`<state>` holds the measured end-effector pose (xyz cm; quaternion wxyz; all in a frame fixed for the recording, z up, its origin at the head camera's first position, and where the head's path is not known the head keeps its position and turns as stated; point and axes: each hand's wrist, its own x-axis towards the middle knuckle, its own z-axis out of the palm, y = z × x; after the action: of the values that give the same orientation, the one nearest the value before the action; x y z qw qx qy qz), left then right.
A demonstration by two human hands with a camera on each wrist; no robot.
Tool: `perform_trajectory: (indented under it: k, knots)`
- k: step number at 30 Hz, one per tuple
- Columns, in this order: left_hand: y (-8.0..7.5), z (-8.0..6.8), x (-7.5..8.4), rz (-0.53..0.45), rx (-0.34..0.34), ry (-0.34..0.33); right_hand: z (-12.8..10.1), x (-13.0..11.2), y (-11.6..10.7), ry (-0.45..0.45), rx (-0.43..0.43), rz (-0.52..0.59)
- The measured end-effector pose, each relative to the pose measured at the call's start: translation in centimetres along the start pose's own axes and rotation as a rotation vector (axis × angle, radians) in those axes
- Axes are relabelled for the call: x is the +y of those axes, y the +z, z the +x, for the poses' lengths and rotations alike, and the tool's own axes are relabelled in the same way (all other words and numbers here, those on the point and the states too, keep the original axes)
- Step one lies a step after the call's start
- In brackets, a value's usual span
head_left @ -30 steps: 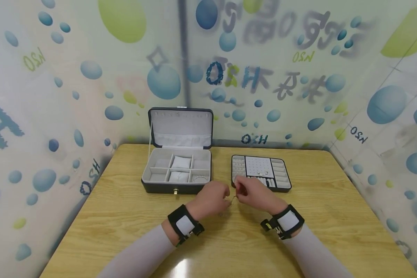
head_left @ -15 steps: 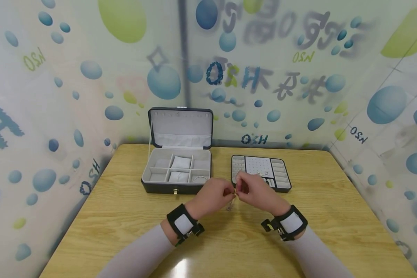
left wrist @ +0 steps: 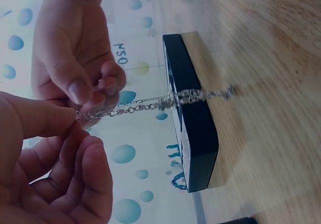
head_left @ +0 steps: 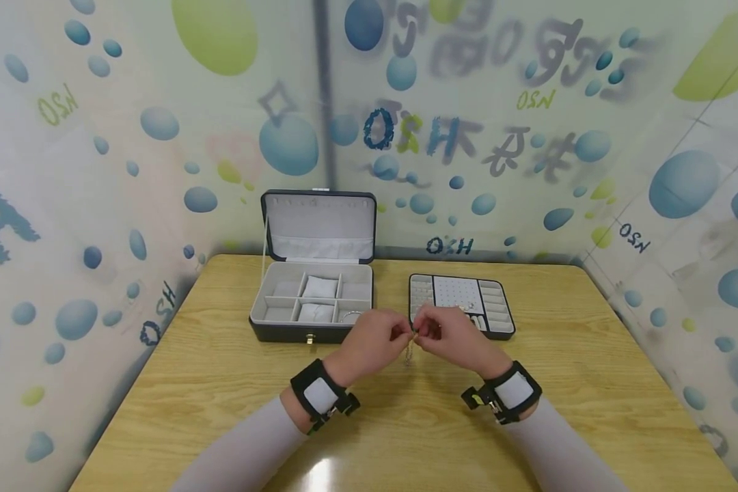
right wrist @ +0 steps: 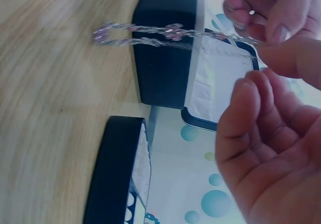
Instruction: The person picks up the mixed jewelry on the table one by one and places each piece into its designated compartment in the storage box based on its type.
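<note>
A silver chain bracelet (head_left: 408,354) hangs in a narrow loop below both hands, over the table in front of the two boxes. My left hand (head_left: 375,344) pinches its upper end between thumb and index finger, as the left wrist view shows on the bracelet (left wrist: 145,106). Fingertips of my right hand (head_left: 454,340) meet there and pinch the other end of the chain. In the right wrist view, small pinkish charms dot the bracelet (right wrist: 173,31). The fingertips hide the clasp area.
A dark jewelry box (head_left: 281,333) stands behind the left hand, lid raised, with white cushions (head_left: 321,287) and a bangle (head_left: 352,316) in its compartments. Behind the right hand lies a jewelry tray (head_left: 499,335) with earrings and ring slots. A patterned wall (head_left: 480,225) rises behind the wooden table (head_left: 559,383).
Both hands have risen slightly away from me, and their fingertips have come together. The bracelet now hangs down more visibly between them. The box and tray stay put.
</note>
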<state>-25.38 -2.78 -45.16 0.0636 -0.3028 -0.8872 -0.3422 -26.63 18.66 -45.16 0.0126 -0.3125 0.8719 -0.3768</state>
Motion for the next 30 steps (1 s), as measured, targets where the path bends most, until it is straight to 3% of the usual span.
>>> perform_trajectory:
  k: [5, 16, 21, 30]
  knots:
    - [-0.4, 0.1, 0.0, 0.024, 0.028, 0.003, 0.2, 0.2, 0.8, 0.023, -0.022, -0.033]
    - [-1.1, 0.0, 0.2, 0.037, 0.061, 0.004, 0.5, 0.3, 2.0, 0.036, 0.04, -0.07]
    - [-1.3, 0.0, 0.3, 0.06, 0.08, 0.021, 0.4, 0.5, 1.6, 0.029, 0.051, -0.059]
    - [-2.0, 0.1, -0.3, 0.107, 0.106, -0.032, 0.1, 0.9, 0.0, 0.086, 0.109, -0.03]
